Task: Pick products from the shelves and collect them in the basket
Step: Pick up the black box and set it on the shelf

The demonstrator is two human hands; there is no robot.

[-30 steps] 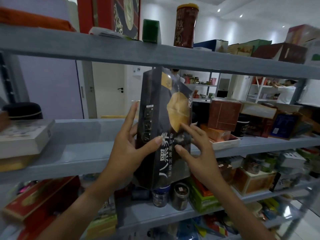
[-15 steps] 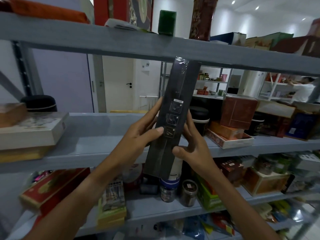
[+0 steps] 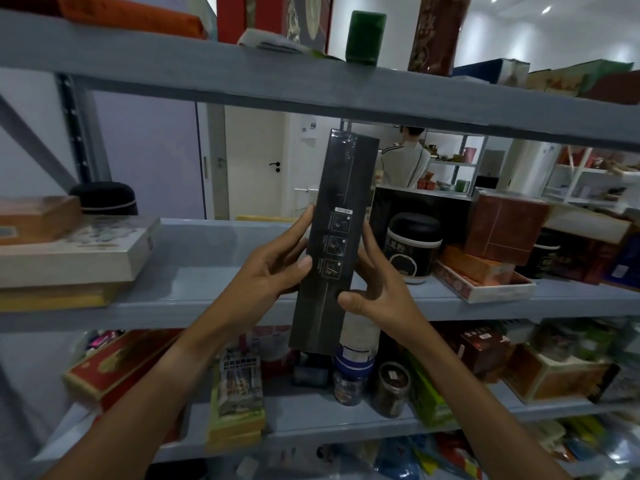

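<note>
I had turned the tall black box (image 3: 332,244) narrow side toward me.
Left hand (image 3: 266,271) and right hand (image 3: 377,289) gripped its glossy sides, fingers curled, before grey shelves (image 3: 194,271).

Background: white door with a black lever handle (image 3: 275,165) in the far wall, left of centre. Lilac wall panel (image 3: 149,154) just left of the door frame. Person in a white top with dark stripes (image 3: 403,164) stands far off, back to camera, beside white open racking (image 3: 585,183) at far right holding small cups and boxes. Two round recessed ceiling lights (image 3: 546,9) lit, top right.
</note>
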